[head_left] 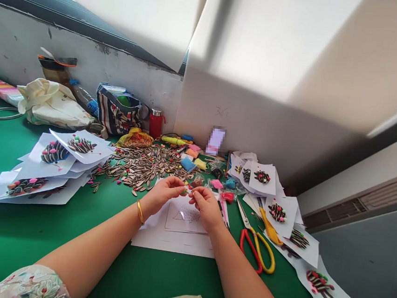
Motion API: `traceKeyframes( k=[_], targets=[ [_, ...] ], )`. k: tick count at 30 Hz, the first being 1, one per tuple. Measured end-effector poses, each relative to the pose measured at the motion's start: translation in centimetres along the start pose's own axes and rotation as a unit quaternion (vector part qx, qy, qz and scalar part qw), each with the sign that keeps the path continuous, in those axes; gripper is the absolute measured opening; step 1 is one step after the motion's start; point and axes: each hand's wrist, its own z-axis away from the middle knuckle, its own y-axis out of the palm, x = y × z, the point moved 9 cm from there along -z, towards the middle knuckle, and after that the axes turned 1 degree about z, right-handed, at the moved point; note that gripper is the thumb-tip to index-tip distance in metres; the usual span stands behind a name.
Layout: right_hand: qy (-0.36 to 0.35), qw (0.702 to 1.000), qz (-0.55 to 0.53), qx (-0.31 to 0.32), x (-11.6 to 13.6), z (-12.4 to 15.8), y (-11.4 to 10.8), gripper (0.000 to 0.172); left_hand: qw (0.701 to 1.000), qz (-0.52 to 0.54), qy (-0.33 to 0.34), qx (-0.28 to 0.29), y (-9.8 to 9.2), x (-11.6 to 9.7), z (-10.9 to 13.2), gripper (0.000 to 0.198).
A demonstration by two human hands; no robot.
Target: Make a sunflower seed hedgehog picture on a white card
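Observation:
My left hand (pixel 166 193), with a gold bangle at the wrist, and my right hand (pixel 207 207) meet fingertip to fingertip above a white paper (pixel 158 236). Small bits of green, yellow and red show between the pinched fingers; what each hand grips is too small to name. Below the hands lies a sheet with a hedgehog line drawing (pixel 185 215). Behind them spreads a heap of striped sunflower seeds (pixel 148 163). Colored clay packets, including a red one (pixel 227 197) and a blue one (pixel 187 164), lie beyond my right hand.
Scissors with red and yellow handles (pixel 253 241) and a yellow-handled tool (pixel 271 226) lie at right. Cards with seed hedgehogs are stacked left (pixel 46 174) and right (pixel 315 249). Bags (pixel 57 107), a red bottle (pixel 155 125) and a phone-like blurred object (pixel 215 141) stand along the wall.

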Motion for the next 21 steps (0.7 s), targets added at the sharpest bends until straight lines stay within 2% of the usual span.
traceKeyframes(
  k=[4,9,14,18,21],
  targets=[
    [-0.014,0.996,0.070,0.047,0.3,0.6,0.7,0.021,0.998,-0.056,0.039,0.012,0.5,-0.4,0.1,0.027],
    [-0.034,0.984,0.173,0.027,0.4,0.6,0.0,0.010,0.995,-0.046,0.029,0.080,2.5,-0.5,0.8,0.021],
    [-0.025,0.982,0.175,0.067,0.7,0.8,0.2,0.014,0.993,-0.055,0.033,0.100,3.2,-0.8,1.2,0.014],
    [-0.024,0.982,0.178,0.065,0.9,1.0,0.1,0.014,0.990,-0.121,0.040,0.066,2.5,-0.8,1.0,0.015],
    [-0.042,0.980,0.188,0.044,1.0,1.0,-0.2,0.014,0.967,-0.235,0.089,0.040,2.3,-1.2,0.9,0.019]
  ],
)
